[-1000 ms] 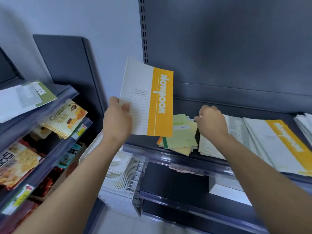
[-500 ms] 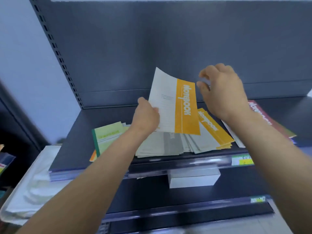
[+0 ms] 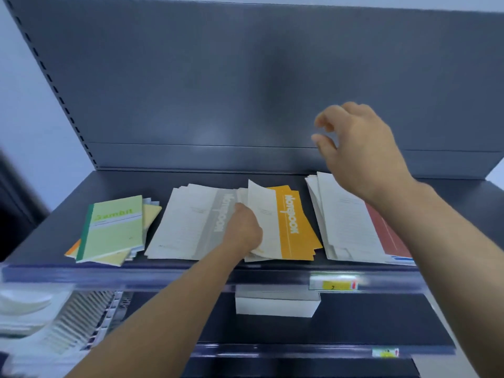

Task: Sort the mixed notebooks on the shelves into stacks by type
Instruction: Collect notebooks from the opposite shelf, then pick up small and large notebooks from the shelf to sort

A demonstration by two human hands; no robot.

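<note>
- A dark grey metal back panel [image 3: 245, 77] rises behind a dark grey shelf [image 3: 122, 184], with a pale wall to the left of the unit.
- Four piles of thin notebooks lie side by side along the shelf, close to its front edge.
- At the far left, a light green notebook with a dark green spine [image 3: 114, 227] tops a loose fan of pale yellow and orange covers.
- Just right of it sits a pile of white notebooks with a grey title band [image 3: 185, 225].
- Next comes the pile of white notebooks with an orange title band [image 3: 291, 222], slightly fanned.
- The left hand [image 3: 244, 227] is at the left edge of this orange pile, its fingers clenched round the edge of the top copy, which curls up off the pile on that side while its orange side lies flat.
- At the right lies a pile of white notebooks with a dark red band [image 3: 351, 227], well squared at the back and spread at the front.
- The right hand [image 3: 357, 148] hovers above the back of the red pile, apart from it, fingers loosely curled and grasping nothing.
- A clear plastic price rail [image 3: 163, 274] runs along the shelf front and carries a yellow label [image 3: 332, 285].
- On the lower shelf [image 3: 368, 317] below rests a white block of paper [image 3: 275, 304].
- Blurred white plastic items [image 3: 41, 323] show at the lower left.
</note>
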